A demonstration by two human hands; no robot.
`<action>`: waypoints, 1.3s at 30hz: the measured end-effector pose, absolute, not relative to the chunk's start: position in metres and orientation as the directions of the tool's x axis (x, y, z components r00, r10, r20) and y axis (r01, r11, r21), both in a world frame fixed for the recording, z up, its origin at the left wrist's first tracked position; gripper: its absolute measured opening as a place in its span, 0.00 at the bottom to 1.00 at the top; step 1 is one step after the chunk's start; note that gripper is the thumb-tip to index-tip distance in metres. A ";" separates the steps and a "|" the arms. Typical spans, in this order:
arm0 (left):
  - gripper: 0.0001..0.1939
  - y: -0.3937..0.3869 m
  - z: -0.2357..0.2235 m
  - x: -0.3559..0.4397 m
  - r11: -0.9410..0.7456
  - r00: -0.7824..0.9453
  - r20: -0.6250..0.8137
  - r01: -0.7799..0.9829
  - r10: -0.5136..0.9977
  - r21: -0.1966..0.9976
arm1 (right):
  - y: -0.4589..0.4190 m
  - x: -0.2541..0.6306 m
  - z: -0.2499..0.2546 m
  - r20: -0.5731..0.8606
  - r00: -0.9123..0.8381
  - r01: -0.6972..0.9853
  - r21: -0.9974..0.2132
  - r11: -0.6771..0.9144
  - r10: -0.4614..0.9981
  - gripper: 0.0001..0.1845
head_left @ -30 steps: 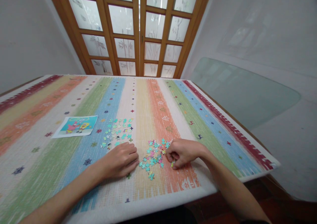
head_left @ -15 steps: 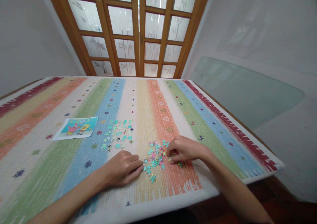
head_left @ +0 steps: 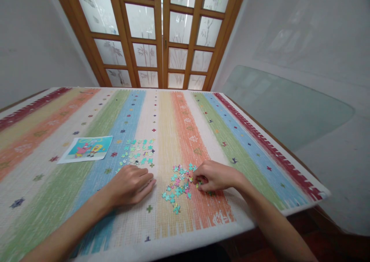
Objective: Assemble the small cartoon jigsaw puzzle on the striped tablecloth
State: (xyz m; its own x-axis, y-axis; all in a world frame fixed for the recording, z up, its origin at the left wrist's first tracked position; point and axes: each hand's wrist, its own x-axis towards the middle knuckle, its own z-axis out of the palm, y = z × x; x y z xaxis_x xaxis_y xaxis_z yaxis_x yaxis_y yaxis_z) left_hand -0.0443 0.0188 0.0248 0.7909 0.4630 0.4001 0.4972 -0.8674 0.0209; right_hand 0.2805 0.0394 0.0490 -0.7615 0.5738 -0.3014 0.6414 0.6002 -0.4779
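A loose pile of jigsaw puzzle pieces (head_left: 179, 183), mostly teal with some pink and yellow, lies near the table's front. Over its right edge my right hand (head_left: 216, 176) is curled, thumb and fingers drawn together among the pieces; the fingertips are partly hidden. My left hand (head_left: 131, 184) hovers or rests left of the pile, its fingers pressed together and pointing right; whatever they hold, if anything, is hidden. Just beyond it, puzzle pieces set out in rows (head_left: 138, 151) lie apart from one another, the nearest ones partly covered by this hand.
A printed picture sheet (head_left: 86, 149) with cartoon figures lies left of the rows. Beneath everything is a striped tablecloth (head_left: 164, 119). Wooden glass-paned doors (head_left: 162, 42) stand behind the table, and a pale wall panel (head_left: 283, 103) is at the right.
My left hand has moved left and slightly away from me, from the pile's edge toward the rows. My right hand stays almost where it was.
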 end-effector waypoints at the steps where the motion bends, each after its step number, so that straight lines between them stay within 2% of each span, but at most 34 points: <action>1: 0.17 0.021 0.027 -0.048 -0.859 0.784 0.405 0.511 0.470 0.008 | 0.039 0.280 0.049 -0.307 -0.762 0.641 -0.483 0.597 0.570 0.12; 6: 0.13 0.036 0.037 -0.076 -0.784 0.701 0.444 0.620 0.559 0.008 | 0.039 0.280 0.047 -0.328 -0.775 0.628 -0.499 0.597 0.540 0.10; 13: 0.18 0.048 0.047 -0.100 -0.692 0.662 0.219 0.715 0.717 0.101 | 0.037 0.280 0.049 -0.347 -0.774 0.629 -0.519 0.579 0.529 0.09; 17: 0.20 0.046 0.053 -0.095 -0.649 0.642 0.095 0.752 0.761 0.115 | 0.036 0.280 0.046 -0.335 -0.779 0.622 -0.518 0.587 0.530 0.09; 22: 0.16 0.045 0.049 -0.090 -0.654 0.662 0.006 0.739 0.749 0.159 | 0.036 0.282 0.043 -0.307 -0.793 0.602 -0.527 0.600 0.526 0.09; 29: 0.14 0.046 0.043 -0.087 -0.685 0.695 -0.051 0.717 0.718 0.127 | 0.035 0.282 0.046 -0.288 -0.810 0.580 -0.528 0.620 0.512 0.09; 34: 0.14 0.045 0.043 -0.085 -0.704 0.710 -0.053 0.703 0.702 0.096 | 0.035 0.282 0.046 -0.276 -0.817 0.570 -0.525 0.632 0.507 0.10; 39: 0.14 0.045 0.041 -0.087 -0.709 0.716 -0.037 0.696 0.697 0.117 | 0.034 0.281 0.047 -0.272 -0.826 0.557 -0.533 0.637 0.494 0.10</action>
State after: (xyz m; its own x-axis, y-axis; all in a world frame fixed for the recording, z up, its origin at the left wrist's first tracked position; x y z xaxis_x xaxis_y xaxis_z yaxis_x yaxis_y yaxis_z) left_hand -0.0866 0.0449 0.0409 0.7161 0.6970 -0.0371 0.6958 -0.7087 0.1169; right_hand 0.2812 0.0342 0.0469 -0.8257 0.4942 -0.2719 0.5569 0.6374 -0.5325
